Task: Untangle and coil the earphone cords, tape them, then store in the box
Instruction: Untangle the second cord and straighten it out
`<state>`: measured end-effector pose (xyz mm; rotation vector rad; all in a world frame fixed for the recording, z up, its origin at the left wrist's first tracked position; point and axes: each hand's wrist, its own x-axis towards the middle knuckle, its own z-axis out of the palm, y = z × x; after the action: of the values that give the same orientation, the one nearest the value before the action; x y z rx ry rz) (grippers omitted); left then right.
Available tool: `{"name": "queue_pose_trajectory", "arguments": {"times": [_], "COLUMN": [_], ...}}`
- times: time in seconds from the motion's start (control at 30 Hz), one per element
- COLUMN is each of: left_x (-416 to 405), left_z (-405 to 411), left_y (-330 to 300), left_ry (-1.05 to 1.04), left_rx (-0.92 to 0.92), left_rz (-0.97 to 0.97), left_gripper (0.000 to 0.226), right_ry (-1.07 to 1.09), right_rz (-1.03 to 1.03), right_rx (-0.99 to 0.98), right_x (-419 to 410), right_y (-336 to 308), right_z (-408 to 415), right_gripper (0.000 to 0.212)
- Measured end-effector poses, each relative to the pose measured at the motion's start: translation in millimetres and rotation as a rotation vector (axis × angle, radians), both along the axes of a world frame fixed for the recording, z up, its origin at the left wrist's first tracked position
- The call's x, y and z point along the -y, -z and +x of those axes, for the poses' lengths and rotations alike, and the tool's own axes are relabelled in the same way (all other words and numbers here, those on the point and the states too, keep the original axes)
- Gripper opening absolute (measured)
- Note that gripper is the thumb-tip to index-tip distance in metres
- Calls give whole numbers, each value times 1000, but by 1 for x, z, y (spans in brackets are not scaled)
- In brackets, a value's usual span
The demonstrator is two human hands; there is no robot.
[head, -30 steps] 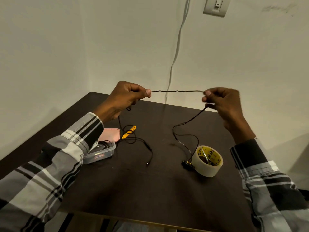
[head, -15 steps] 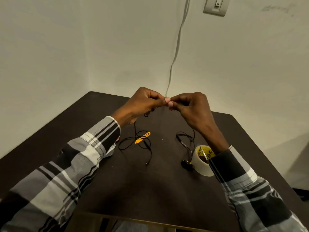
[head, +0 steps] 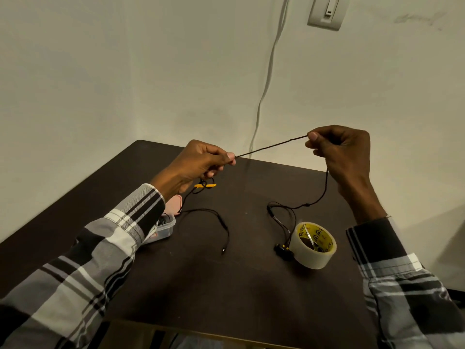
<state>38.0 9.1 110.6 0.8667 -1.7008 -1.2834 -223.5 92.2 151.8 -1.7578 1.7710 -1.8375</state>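
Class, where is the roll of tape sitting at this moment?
In the head view, the roll of tape lies on the dark table, right of centre, below the right hand, with the earbuds touching its left side.

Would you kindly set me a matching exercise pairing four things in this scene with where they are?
Things:
1. cord
2. tape roll
3. box
4. wall switch

Places:
A. on the table under the left sleeve
B. top right of the wall
C. stretched between both hands
D. on the table below the right hand

Pairs: 1-C, 2-D, 3-A, 4-B
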Motion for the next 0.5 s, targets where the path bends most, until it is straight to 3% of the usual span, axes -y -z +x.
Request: {"name": "queue_pose_trajectory", "arguments": {"times": [0.27,0.5], "left_x": [-1,3], "left_z": [7,14], "left_y": [2,5], "left_ry": [-72,-199], "left_rx": [-82,-157], "left_rz": [-64,-82], "left_gripper": [18,18], "right_ry": [34,-5], "right_rz": [145,251], "right_rx": [-4,-28], "right_x": [8,11], "right_y": [14,25], "right_z": [-12,-16], "right_gripper": [11,30]}}
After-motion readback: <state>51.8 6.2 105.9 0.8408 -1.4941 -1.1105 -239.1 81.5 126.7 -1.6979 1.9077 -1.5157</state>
